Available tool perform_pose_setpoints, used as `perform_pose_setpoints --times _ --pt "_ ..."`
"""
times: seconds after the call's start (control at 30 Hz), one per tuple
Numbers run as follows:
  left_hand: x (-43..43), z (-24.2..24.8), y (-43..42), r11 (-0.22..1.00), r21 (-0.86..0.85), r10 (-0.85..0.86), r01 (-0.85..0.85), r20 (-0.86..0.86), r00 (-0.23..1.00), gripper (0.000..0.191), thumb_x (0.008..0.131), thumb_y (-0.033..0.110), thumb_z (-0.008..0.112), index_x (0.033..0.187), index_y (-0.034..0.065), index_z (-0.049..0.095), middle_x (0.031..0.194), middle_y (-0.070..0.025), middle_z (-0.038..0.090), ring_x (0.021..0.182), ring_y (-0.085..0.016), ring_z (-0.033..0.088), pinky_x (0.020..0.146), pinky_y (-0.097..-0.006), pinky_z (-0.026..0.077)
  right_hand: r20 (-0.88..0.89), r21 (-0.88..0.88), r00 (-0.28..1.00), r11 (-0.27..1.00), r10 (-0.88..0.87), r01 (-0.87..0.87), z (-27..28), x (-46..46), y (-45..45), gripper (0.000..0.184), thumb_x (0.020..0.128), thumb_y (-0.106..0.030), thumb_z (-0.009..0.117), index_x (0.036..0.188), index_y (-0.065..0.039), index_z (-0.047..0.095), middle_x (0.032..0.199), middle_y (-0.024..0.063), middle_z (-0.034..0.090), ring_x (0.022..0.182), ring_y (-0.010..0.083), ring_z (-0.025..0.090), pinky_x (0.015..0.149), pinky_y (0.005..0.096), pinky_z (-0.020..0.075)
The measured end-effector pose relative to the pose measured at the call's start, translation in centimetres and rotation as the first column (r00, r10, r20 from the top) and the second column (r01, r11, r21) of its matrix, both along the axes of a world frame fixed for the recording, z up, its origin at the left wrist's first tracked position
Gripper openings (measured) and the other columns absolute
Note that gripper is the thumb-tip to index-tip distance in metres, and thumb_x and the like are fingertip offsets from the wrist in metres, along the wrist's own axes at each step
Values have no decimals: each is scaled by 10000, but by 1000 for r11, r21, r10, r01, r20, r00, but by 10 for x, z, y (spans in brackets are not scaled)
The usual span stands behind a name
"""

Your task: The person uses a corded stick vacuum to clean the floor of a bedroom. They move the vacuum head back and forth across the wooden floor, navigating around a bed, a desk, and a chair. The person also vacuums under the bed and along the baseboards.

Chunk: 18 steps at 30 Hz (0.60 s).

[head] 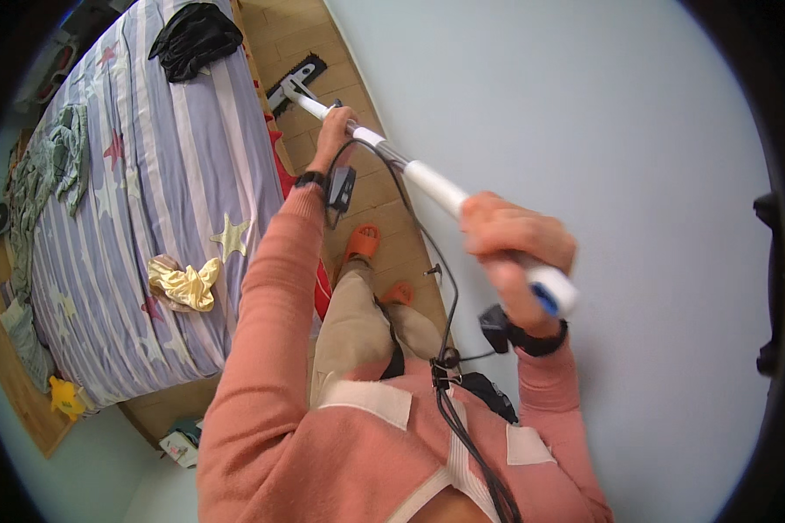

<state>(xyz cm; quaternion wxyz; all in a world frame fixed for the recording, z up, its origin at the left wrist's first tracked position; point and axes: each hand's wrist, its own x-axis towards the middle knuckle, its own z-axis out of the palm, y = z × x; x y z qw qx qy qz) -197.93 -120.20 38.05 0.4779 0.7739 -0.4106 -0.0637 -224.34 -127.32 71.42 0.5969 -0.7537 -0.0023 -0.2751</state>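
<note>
A long-handled floor brush (441, 186) with a white-and-grey pole slants across the view. My right hand (517, 229) is wrapped around the pole near its top end, which has a blue insert, and looks blurred. Further down, my left hand (335, 134) grips the same pole with the arm stretched out. The brush head (299, 84), edged with dark bristles, is at the wooden floor (284, 33) between the bed and the wall. Both wrists wear dark straps with small devices, and a black cable (425, 225) runs between them and my chest.
The bed (196, 157) on the left has a striped cover, with a black cloth (196, 40), a yellow cloth (184, 282) and green clothing (69, 157) on it. A pale wall (562, 118) stands close on the right, with a doorstop-like peg (434, 269) low down.
</note>
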Motion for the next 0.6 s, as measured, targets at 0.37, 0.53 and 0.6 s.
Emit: perform_pose_setpoints --times 0.37,0.53,0.6 --pt "-235 104 30 979 -18 -196 201 -331 923 214 721 82 749 787 76 545 793 -141 577 803 -375 569 689 -453 468 6 124 996 988 -90 88 150 -122 -10 182 686 23 514 590 -121 458 488 -26 475 360 84 412 415 235 298" --pt "-258 129 32 997 -64 -57 39 -304 951 304 758 154 837 747 45 553 700 -118 533 661 -300 529 577 -409 429 116 126 991 990 -74 59 152 -155 -3 204 801 -159 660 677 -135 499 512 -45 526 372 54 433 429 215 320" --pt "-248 135 29 997 -69 -51 34 -264 963 311 761 161 838 740 43 550 688 -118 531 655 -299 525 571 -406 426 265 181 957 981 -118 71 144 -156 2 263 824 -265 704 722 -131 501 513 -49 514 379 55 417 432 224 310"
